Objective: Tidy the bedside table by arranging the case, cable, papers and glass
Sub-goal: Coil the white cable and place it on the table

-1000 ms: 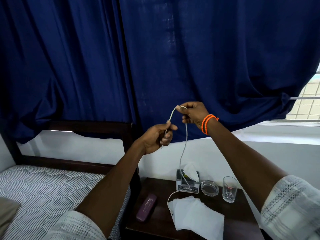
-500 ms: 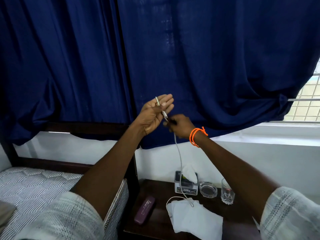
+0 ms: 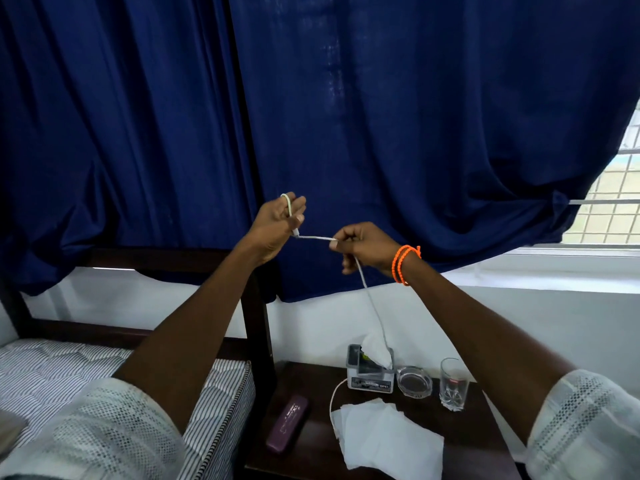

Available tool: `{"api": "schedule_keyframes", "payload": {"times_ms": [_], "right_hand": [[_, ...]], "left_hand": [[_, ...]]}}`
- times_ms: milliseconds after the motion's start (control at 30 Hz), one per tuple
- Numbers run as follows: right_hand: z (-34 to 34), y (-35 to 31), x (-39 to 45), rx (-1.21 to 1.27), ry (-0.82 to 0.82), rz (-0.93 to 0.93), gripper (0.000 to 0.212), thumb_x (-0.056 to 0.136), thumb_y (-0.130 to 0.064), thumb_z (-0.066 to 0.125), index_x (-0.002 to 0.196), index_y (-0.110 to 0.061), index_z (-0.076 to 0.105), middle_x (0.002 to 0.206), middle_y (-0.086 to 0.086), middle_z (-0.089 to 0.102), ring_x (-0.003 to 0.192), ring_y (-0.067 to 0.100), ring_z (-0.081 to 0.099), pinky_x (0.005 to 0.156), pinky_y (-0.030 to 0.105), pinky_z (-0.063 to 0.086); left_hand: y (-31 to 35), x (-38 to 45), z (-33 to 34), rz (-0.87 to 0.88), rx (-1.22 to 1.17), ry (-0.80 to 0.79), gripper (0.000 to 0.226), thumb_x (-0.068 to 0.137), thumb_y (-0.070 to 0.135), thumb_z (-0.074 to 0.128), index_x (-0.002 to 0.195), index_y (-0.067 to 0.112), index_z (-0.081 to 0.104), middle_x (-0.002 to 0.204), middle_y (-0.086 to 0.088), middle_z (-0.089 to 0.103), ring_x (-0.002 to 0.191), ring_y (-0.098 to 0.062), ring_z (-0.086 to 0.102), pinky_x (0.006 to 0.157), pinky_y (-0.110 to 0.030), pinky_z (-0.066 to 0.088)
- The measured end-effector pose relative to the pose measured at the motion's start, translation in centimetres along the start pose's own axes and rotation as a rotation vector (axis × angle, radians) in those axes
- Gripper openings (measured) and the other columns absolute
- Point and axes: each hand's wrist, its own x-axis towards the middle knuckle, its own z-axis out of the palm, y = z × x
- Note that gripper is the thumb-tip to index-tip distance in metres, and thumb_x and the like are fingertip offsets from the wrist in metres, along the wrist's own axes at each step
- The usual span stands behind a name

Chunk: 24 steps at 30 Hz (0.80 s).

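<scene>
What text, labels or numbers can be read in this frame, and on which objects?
Tissue box, front label: pale lettering on a dark strip, too blurred to read.
Purple case, lid: a short pale printed line, too small to read.
Glass, papers, ashtray, cable: no text visible.

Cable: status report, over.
Left hand holds a loop of white cable; right hand pinches it. Tail trails over papers. Nothing obstructing.

The cable (image 3: 372, 299) is hiding partly behind the tissue box (image 3: 370, 377). The papers (image 3: 388, 441) are covering its end.
</scene>
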Motion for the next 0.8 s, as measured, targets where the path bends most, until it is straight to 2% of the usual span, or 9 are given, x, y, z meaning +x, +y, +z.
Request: {"api": "schedule_keyframes", "payload": {"times_ms": [67, 133, 200, 233, 267, 333, 400, 567, 800], "right_hand": [[-0.9, -0.7, 0.4, -0.080, 0.039, -0.063, 0.011, 0.093, -0.017, 0.070, 0.093, -0.006, 0.071, 0.065, 0.005, 0.061, 0.055, 0.012, 0.060, 0.062, 0.035, 0.060], [-1.7, -1.7, 0.8, -0.243, 0.074, -0.154, 0.007, 0.091, -0.019, 0.072, 0.091, -0.012, 0.075, 0.070, 0.000, 0.067, 0.060, 0.009, 0.062, 0.063, 0.034, 0.060], [-2.4, -2.8, 1.3, -0.360, 0.101, -0.250, 0.006, 0.087, -0.020, 0.076, 0.092, -0.018, 0.078, 0.076, -0.011, 0.074, 0.068, 0.000, 0.066, 0.068, 0.027, 0.058], [-2.6, -3.3, 1.5, -0.389, 0.111, -0.289, 0.007, 0.086, -0.020, 0.078, 0.093, -0.019, 0.079, 0.081, -0.013, 0.076, 0.075, -0.002, 0.068, 0.073, 0.024, 0.056], [-2.7, -3.8, 1.7, -0.404, 0.115, -0.317, 0.009, 0.085, -0.019, 0.079, 0.093, -0.018, 0.080, 0.086, -0.011, 0.077, 0.081, -0.002, 0.069, 0.078, 0.022, 0.055], [-2.8, -4.6, 2.0, -0.430, 0.101, -0.355, 0.010, 0.083, -0.018, 0.080, 0.094, -0.018, 0.080, 0.090, -0.011, 0.077, 0.085, -0.004, 0.069, 0.080, 0.017, 0.054], [-2.6, -5.2, 2.1, -0.464, 0.086, -0.381, 0.011, 0.083, -0.017, 0.080, 0.094, -0.018, 0.080, 0.088, -0.014, 0.073, 0.084, -0.008, 0.067, 0.078, 0.013, 0.051], [-2.2, -5.6, 2.2, -0.463, 0.122, -0.424, 0.010, 0.084, -0.015, 0.079, 0.095, -0.017, 0.079, 0.094, -0.007, 0.071, 0.087, 0.002, 0.067, 0.077, 0.014, 0.050], [-2.2, -4.7, 1.9, -0.340, 0.155, -0.417, 0.010, 0.089, -0.014, 0.075, 0.098, -0.011, 0.078, 0.099, 0.002, 0.073, 0.093, 0.012, 0.069, 0.084, 0.026, 0.055]], "left_hand": [[-0.2, -0.3, -0.9, -0.038, 0.071, -0.054, 0.066, 0.101, -0.009, 0.051, 0.159, 0.001, 0.020, 0.161, -0.013, 0.039, 0.149, -0.023, 0.040, 0.116, -0.033, 0.040], [-0.4, -0.8, -1.4, -0.086, 0.122, -0.131, 0.057, 0.100, -0.005, 0.055, 0.153, 0.002, 0.033, 0.153, -0.012, 0.048, 0.142, -0.022, 0.047, 0.110, -0.031, 0.044], [-0.7, -1.4, -1.5, -0.126, 0.138, -0.245, 0.027, 0.098, 0.000, 0.058, 0.121, 0.015, 0.054, 0.126, -0.013, 0.054, 0.123, -0.025, 0.050, 0.098, -0.029, 0.046], [-0.9, -1.8, -1.5, -0.130, 0.125, -0.290, 0.021, 0.099, 0.000, 0.058, 0.107, 0.019, 0.055, 0.120, -0.012, 0.054, 0.119, -0.025, 0.050, 0.098, -0.030, 0.047], [-1.1, -1.9, -1.6, -0.143, 0.114, -0.307, 0.021, 0.099, -0.001, 0.057, 0.105, 0.019, 0.057, 0.120, -0.014, 0.057, 0.120, -0.026, 0.053, 0.102, -0.034, 0.048], [-1.3, -2.2, -1.6, -0.164, 0.107, -0.317, 0.022, 0.099, -0.006, 0.057, 0.117, 0.006, 0.061, 0.125, -0.019, 0.061, 0.124, -0.028, 0.058, 0.110, -0.043, 0.044], [-1.3, -2.3, -1.1, -0.199, 0.119, -0.366, 0.032, 0.097, -0.009, 0.057, 0.128, -0.008, 0.054, 0.123, -0.018, 0.065, 0.129, -0.029, 0.057, 0.114, -0.045, 0.044], [-0.6, -2.8, 0.2, -0.286, 0.074, -0.475, 0.050, 0.099, -0.010, 0.053, 0.147, -0.007, 0.038, 0.146, -0.023, 0.055, 0.137, -0.032, 0.055, 0.111, -0.039, 0.049], [0.8, -2.9, 0.5, -0.266, -0.121, -0.706, 0.047, 0.102, -0.009, 0.046, 0.148, -0.010, 0.037, 0.149, -0.026, 0.051, 0.141, -0.037, 0.050, 0.115, -0.047, 0.044]]}}
